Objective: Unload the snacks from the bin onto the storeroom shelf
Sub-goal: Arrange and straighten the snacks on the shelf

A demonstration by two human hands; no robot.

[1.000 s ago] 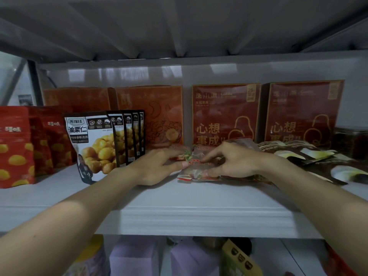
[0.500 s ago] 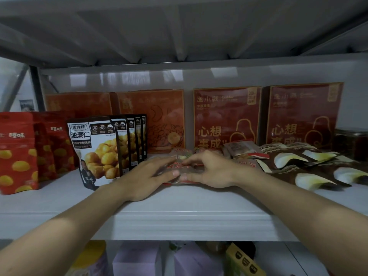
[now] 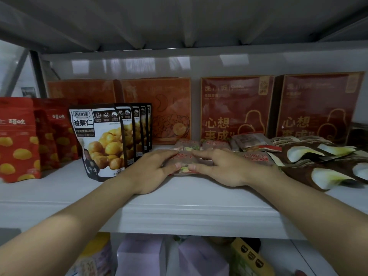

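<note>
On the white shelf, at its far left, red pouches printed with yellow fruit stand upright, and just beside them stands a row of black-and-white chestnut pouches. The left hand reaches in from the lower left, palm down, with its fingers laid nearly straight on the snack packet and its thumb at the packet's near edge. The packet lies flat mid-shelf, between both hands. The right hand mirrors that pose, fingers flat on top; neither hand closes around the packet. Further right, brown packets lie overlapping. Orange boxes and dark red boxes line the back wall. Below the shelf sit pale purple boxes.
</note>
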